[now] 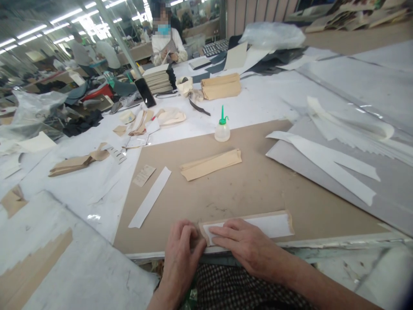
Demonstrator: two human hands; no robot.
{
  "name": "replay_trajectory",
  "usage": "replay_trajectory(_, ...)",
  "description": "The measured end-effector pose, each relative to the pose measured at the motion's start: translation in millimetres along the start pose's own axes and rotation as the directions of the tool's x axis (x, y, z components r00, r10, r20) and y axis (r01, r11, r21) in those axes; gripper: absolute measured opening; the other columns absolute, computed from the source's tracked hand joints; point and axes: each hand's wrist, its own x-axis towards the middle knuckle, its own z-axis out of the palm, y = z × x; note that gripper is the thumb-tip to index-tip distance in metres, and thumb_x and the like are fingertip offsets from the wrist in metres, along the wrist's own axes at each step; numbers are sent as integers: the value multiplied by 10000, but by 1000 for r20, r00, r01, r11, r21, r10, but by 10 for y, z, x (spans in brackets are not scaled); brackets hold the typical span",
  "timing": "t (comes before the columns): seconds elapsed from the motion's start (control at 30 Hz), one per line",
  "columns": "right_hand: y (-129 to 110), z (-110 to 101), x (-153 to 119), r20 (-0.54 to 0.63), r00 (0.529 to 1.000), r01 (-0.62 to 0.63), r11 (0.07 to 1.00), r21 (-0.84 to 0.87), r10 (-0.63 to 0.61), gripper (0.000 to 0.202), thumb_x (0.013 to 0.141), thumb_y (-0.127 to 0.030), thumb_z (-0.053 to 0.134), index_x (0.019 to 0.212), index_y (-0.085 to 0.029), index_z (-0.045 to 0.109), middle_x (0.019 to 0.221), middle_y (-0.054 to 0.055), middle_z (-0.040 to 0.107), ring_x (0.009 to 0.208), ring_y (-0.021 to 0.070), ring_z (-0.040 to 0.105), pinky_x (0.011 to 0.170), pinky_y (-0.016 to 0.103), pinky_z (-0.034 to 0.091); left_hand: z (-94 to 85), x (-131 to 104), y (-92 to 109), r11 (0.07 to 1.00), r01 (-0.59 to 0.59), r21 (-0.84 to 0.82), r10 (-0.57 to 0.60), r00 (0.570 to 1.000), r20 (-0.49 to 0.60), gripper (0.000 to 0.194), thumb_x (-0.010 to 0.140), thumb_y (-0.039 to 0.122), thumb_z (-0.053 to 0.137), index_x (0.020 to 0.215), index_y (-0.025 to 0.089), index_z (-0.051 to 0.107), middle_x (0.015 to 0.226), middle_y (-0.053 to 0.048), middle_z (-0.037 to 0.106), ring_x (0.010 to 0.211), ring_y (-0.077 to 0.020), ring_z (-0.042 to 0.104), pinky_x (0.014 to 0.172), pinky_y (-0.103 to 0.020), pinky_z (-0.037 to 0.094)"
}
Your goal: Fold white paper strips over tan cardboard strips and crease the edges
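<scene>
A white strip (271,224) lies on a slightly larger tan strip (291,220) at the near edge of a brown board (258,189). My right hand (247,245) rests on the white strip with its fingers stretched out flat. At the tan strip's left end my left hand (184,249) is closed, thumb and curled fingers pinching the edge. Beyond the hands lies a small stack of tan strips (211,164). A clear squeeze bottle (222,131) with a green nozzle stands behind that stack. To the left lies another white strip (151,197).
Several long white strips (325,159) lie on a grey sheet (348,189) at right. A tan scrap (144,175) lies at the board's left. Farther back are a phone (145,92), tan bundles (221,86) and a stack of panels (159,79). A masked person (167,43) works across the table.
</scene>
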Motion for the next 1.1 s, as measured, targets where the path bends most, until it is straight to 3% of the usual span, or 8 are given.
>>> replay_trajectory(0.13, 11, -21, 19, 67, 998, -16, 1000, 22, 14, 434, 910, -24, 499, 1315, -136, 608, 1425, 57, 565, 1119, 235, 484, 1032, 374, 439, -11, -63, -14, 991, -132, 29, 129, 989, 74, 19, 935, 218, 623, 927, 235, 626, 997, -30, 603, 940, -208, 537, 818, -352, 469)
replay_trajectory(0.47, 44, 4, 5, 101, 995, -20, 999, 31, 16, 442, 927, -44, 492, 1346, -145, 589, 1458, 46, 535, 1130, 251, 464, 1024, 388, 433, 2, -247, -130, 960, -274, 57, 271, 962, 42, 298, 943, 121, 583, 1189, 267, 667, 1124, -58, 614, 1048, -191, 552, 873, -309, 511)
replay_trajectory(0.83, 49, -47, 5, 127, 992, -16, 998, 53, 9, 585, 836, 8, 509, 1395, -156, 563, 1480, 52, 514, 1159, 249, 455, 1052, 391, 422, -18, -276, -182, 912, -369, 180, 356, 929, 104, 431, 962, 130, 512, 1360, 271, 593, 1162, -89, 615, 1027, -196, 566, 854, -308, 534)
replay_trajectory(1.1, 58, -13, -38, 76, 997, -2, 998, 66, -3, 534, 855, -9, 533, 1364, -156, 597, 1471, 79, 526, 1169, 241, 470, 1051, 400, 437, -111, -207, -71, 898, -372, 235, 320, 919, 232, 471, 936, 85, 494, 1365, 261, 573, 1158, -92, 617, 985, -216, 560, 832, -335, 534)
